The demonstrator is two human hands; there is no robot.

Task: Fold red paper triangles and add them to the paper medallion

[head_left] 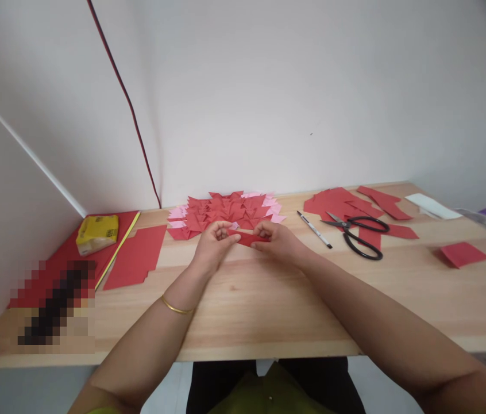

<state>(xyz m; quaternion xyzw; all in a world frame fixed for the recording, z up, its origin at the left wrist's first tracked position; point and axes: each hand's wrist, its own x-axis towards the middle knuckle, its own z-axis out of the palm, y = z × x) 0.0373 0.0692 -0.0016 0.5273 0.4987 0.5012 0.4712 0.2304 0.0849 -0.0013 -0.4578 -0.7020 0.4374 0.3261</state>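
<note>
A small folded piece of red paper [247,238] is pinched between my two hands, just above the wooden table [243,310]. My left hand [215,242] grips its left end with thumb and fingers. At the other end my right hand [275,240] closes on it the same way. Right behind the hands lies a cluster of folded red and pink paper pieces [226,208], partly covered by my fingers. Away to the right, black-handled scissors [361,227] rest on red paper scraps [333,202], beside a white pen [315,230].
At the left lie red sheets [137,253], a yellow strip [122,244] and a yellow package [97,233]. A blurred-out dark object [57,305] is nearer the front edge. On the right are a creased red square [462,254] and white paper [432,206]. A wall stands behind the table.
</note>
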